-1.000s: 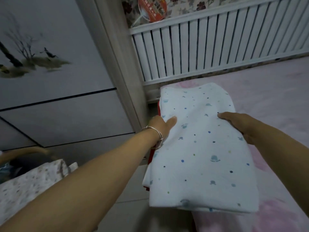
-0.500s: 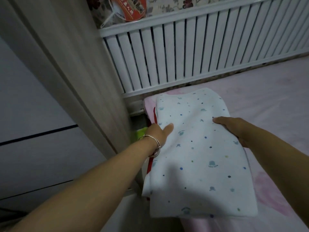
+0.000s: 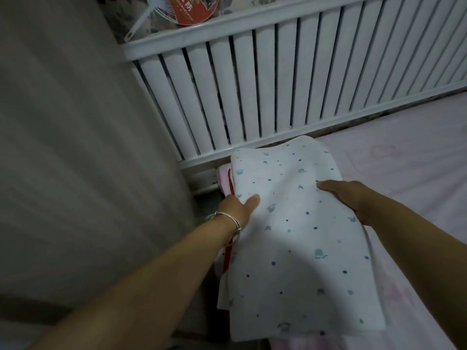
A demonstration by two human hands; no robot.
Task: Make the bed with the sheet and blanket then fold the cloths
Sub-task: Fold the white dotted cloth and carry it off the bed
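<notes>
A folded white cloth [image 3: 290,243] with small blue dots and prints lies on the left corner of the bed, over the pink sheet [image 3: 409,178]. A red cloth edge [image 3: 227,256] shows under its left side. My left hand [image 3: 238,207], with a silver bangle on the wrist, grips the cloth's left edge, thumb on top and fingers hidden beneath. My right hand [image 3: 353,198] holds the right edge, thumb lying on top, fingers tucked under the fabric.
A white slatted headboard [image 3: 303,92] runs along the far side of the bed. A grey wardrobe side [image 3: 88,147] stands close on the left. A red hand fan [image 3: 187,8] rests on the headboard's top rail.
The view has swung right and nearer the headboard. Both hands keep their hold on the dotted cloth, which has shifted slightly toward the headboard corner.
</notes>
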